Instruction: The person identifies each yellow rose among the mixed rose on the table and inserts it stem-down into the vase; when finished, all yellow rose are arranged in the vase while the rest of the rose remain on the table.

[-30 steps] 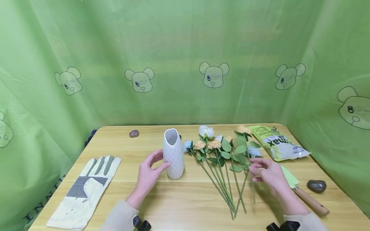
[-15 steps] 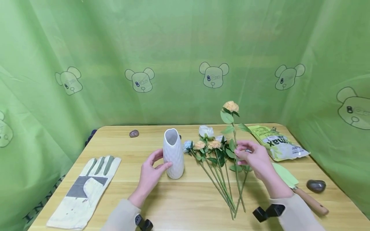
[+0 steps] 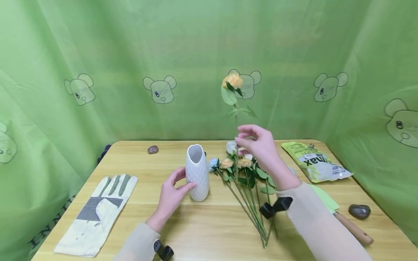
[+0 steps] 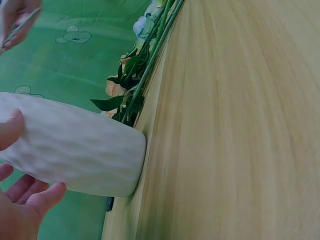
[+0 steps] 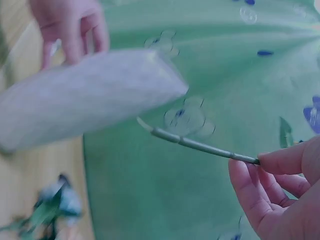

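Observation:
A white textured vase (image 3: pixel 197 177) stands upright on the wooden table (image 3: pixel 209 232). My left hand (image 3: pixel 184 180) grips its left side; in the left wrist view the thumb and fingers (image 4: pixel 37 196) wrap the vase (image 4: pixel 75 150). My right hand (image 3: pixel 241 139) is raised above the table and pinches the green stem of an orange rose (image 3: pixel 232 81), which stands up in the air right of the vase mouth. In the right wrist view the stem (image 5: pixel 200 145) points its cut end toward the vase (image 5: pixel 85 105). Several more roses (image 3: pixel 245 174) lie right of the vase.
A work glove (image 3: pixel 98 210) lies at the front left. A yellow-green bag (image 3: pixel 315 161) lies at the back right, and a trowel (image 3: pixel 352 228) and a dark stone (image 3: pixel 359 211) at the front right. Another stone (image 3: pixel 152 149) sits behind the vase. Green cloth walls surround the table.
My right hand picked one orange rose from the pile, lifted it and carried it left toward the vase. The left hand stayed on the vase.

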Action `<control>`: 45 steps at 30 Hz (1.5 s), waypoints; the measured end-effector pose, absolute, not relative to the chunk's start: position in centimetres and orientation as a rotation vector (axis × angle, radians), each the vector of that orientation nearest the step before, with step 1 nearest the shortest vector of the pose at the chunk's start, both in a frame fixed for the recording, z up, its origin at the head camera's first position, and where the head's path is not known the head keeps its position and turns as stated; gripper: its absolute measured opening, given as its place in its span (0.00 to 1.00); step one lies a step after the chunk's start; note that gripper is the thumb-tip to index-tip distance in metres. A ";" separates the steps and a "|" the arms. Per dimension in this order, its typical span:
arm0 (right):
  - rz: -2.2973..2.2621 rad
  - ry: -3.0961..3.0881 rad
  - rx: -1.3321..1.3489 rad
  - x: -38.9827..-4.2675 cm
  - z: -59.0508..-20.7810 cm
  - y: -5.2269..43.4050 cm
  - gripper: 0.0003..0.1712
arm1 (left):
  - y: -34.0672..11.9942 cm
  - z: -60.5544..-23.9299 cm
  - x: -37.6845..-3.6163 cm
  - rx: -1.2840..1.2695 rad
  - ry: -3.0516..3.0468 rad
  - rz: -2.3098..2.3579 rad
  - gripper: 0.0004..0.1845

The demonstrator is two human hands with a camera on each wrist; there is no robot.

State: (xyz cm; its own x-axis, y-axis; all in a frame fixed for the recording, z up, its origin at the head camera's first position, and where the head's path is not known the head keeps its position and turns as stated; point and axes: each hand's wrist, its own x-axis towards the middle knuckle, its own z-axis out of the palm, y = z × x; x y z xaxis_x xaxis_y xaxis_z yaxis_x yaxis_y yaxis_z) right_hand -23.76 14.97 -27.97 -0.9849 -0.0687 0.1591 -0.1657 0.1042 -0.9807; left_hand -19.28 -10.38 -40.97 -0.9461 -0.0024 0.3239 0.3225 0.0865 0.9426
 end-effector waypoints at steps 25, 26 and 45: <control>1.988 -2.145 0.494 -28.4 -26.5 4.9 0.19 | -10.5 -40.6 -19.1 -0.357 -2.108 -1.968 0.28; 1.977 -2.156 0.491 -28.4 -26.9 5.0 0.19 | -10.5 -40.5 -19.1 -0.360 -2.109 -1.963 0.28; 1.779 -2.237 0.613 -25.5 -31.6 6.9 0.14 | -10.5 -40.7 -19.1 -0.354 -2.116 -1.938 0.29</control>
State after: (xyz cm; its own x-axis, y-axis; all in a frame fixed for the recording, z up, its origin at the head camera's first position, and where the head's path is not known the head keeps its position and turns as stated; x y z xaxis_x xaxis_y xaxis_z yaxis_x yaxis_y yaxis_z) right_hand -25.47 6.91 -31.61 -0.8894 -0.1849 0.4181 -0.4490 0.1809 -0.8750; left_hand -19.10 -10.46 -40.73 -0.9393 0.0099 0.3429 0.3425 0.0857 0.9356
